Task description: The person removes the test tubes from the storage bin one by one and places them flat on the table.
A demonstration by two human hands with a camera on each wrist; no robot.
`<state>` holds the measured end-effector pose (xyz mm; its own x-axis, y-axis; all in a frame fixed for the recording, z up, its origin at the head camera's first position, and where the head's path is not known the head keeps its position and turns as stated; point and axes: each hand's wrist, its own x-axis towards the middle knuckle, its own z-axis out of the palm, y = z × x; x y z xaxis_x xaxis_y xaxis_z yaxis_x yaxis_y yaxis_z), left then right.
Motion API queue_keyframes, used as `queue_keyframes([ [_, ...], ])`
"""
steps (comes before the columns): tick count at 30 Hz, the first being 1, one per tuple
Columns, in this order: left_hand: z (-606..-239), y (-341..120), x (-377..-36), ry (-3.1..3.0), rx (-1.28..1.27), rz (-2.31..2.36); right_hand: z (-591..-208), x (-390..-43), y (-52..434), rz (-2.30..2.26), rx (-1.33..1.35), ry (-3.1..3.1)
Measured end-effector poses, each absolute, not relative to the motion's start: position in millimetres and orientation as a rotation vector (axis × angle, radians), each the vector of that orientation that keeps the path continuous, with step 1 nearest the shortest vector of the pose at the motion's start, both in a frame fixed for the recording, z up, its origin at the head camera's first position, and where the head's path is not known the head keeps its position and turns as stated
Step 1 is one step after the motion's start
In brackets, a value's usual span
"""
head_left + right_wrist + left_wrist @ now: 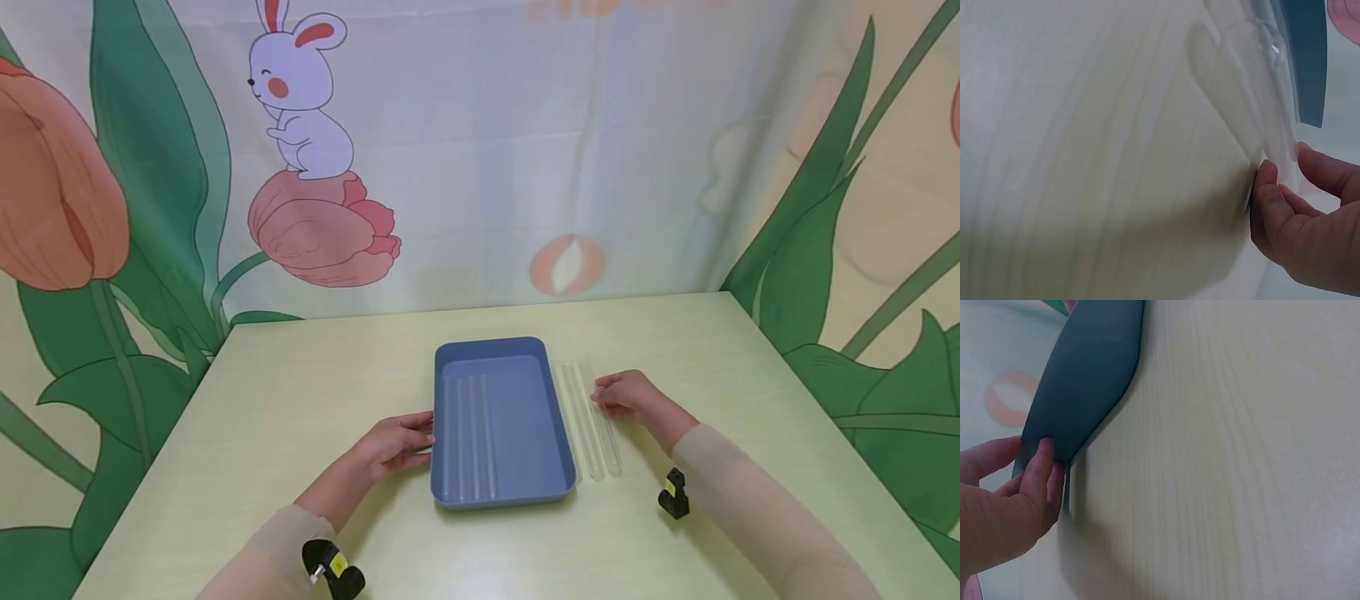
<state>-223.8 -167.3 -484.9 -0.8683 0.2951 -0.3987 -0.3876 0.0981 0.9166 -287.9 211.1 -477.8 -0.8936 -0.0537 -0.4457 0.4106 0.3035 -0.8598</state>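
Note:
A blue rectangular tray (532, 417) lies on the table, with several clear test tubes (472, 442) side by side along its left half. My left hand (393, 442) rests its fingertips against the tray's left outer wall; the left wrist view shows the fingers (1038, 465) on that wall and the thumb near the rim. To the right of the tray, my right hand (622, 394) pinches a clear round-ended test tube (1263, 81) between thumb and fingers, at its far part. Other clear test tubes (585, 433) lie between that one and the tray.
The pale wood-grain table (322, 375) reaches back to a hanging cloth (480, 150) printed with a rabbit and tulips. Each wrist wears a small black camera mount (673, 493).

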Motion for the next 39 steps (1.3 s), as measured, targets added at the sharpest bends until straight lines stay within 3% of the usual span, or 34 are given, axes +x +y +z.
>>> queue_keyframes([
  [13, -485, -168, -224, 1.884, -0.087, 1.831, -487, -295, 202, -1.556, 0.302, 2.293],
  [20, -486, -167, -225, 1.859, -0.109, 1.848, -547, -337, 223, -1.634, 0.185, 2.234],
  [26, -486, -168, -225, 1.865, -0.106, 1.846, -537, -331, 212, -1.554, 0.268, 2.285],
  [31, -485, -168, -226, 1.876, -0.103, 1.840, -581, -363, 228, -1.646, 0.171, 2.217],
  [33, -485, -167, -226, 1.875, -0.113, 1.841, -576, -359, 226, -1.617, 0.175, 2.234],
  [39, -486, -166, -226, 1.874, -0.130, 1.847, -494, -304, 196, -1.462, 0.289, 2.317],
])
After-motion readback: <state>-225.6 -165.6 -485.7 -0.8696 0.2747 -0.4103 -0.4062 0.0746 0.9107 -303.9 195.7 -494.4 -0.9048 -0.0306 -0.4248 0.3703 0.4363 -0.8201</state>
